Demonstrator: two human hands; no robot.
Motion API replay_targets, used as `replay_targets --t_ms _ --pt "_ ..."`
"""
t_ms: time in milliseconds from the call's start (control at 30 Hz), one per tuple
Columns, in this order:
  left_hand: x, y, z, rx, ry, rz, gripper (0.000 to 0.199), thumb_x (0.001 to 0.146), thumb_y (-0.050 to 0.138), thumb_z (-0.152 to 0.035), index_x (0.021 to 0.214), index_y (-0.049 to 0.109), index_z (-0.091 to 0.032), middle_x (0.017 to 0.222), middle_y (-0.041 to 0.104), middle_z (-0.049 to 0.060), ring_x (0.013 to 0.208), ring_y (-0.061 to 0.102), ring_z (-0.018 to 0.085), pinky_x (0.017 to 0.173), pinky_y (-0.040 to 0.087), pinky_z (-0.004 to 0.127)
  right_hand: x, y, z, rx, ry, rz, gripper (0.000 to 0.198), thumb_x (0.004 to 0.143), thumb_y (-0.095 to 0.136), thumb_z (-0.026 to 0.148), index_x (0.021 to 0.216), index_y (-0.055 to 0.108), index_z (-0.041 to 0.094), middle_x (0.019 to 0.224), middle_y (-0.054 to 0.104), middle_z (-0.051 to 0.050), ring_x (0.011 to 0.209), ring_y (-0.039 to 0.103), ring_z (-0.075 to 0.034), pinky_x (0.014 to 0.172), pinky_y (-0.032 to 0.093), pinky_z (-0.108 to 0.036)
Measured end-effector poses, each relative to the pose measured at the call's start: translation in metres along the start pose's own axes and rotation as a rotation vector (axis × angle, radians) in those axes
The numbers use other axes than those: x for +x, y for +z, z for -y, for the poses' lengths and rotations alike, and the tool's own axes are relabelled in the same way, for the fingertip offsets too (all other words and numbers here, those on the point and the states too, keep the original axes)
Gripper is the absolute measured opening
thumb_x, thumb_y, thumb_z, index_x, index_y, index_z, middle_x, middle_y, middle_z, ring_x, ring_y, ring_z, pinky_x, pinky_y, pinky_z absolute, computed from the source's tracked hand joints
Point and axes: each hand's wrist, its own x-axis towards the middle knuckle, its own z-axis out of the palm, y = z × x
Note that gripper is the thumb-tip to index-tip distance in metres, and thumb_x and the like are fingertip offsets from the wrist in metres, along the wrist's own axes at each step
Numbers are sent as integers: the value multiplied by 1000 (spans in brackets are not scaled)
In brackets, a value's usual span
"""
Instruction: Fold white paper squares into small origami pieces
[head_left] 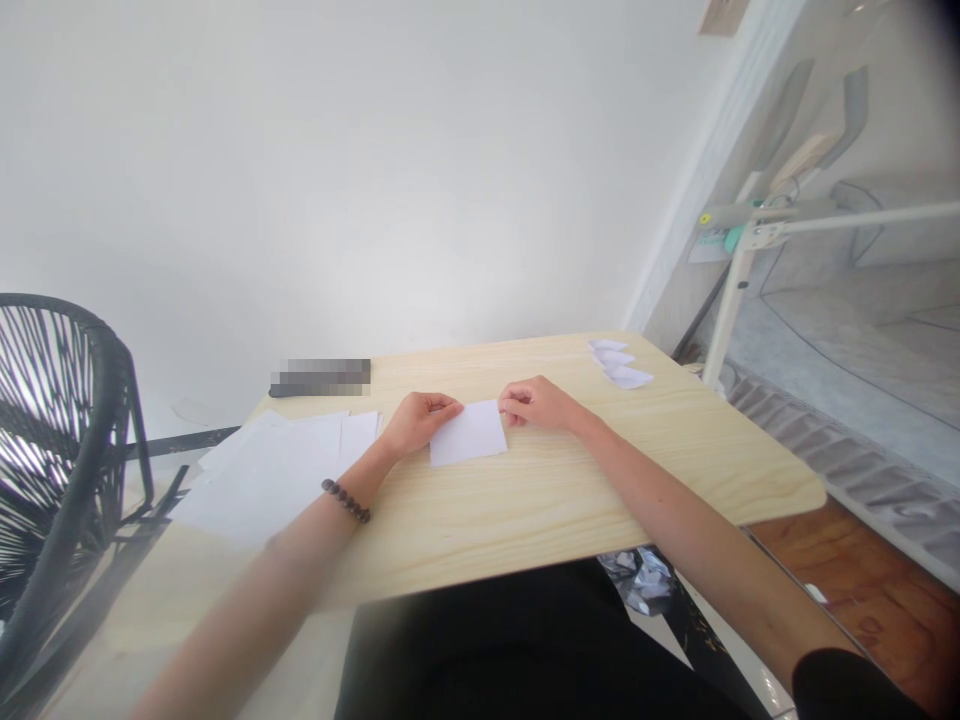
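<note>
A small white rectangular sheet of paper (470,436) lies on the light wooden table in front of me. My left hand (420,422) grips its upper left corner, thumb on top. At the upper right corner, my right hand (538,404) pinches the paper's edge with curled fingers. Larger white sheets (289,450) lie spread to the left, partly behind my left forearm. Several small folded paper pieces (621,362) sit in a row at the table's far right.
The wooden table (480,540) stands against a white wall. A dark, partly blurred object (320,378) lies at its back left edge. A black woven chair (67,440) is at the left. Exercise equipment (757,235) stands at the right. Crumpled shiny material (641,580) shows below the front edge.
</note>
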Motion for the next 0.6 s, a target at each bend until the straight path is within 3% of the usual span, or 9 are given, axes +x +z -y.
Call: replay_targets --t_ms 200,367,600 --pt "0 1 2 -13 -5 -28 37 71 49 -47 80 62 -13 77 65 4 65 56 15 56 41 23 4 12 6 11 -54 -75 29 80 39 35 87 59 15 75 62 -3 59 54 -9 57 40 -21" --pt "0 7 -3 -12 31 -7 36 72 49 -44 79 62 -12 74 64 4 64 56 15 54 41 22 10 27 17 -193 -156 -102 26 79 42 32 79 61 15 68 59 0 56 46 -8 53 33 -19" --pt "1 3 1 -35 9 36 34 71 51 -42 80 64 -13 76 66 4 67 58 16 58 45 23 6 11 12 -254 -179 -68 26 80 42 32 79 63 16 66 59 1 55 44 -7 52 30 -19"
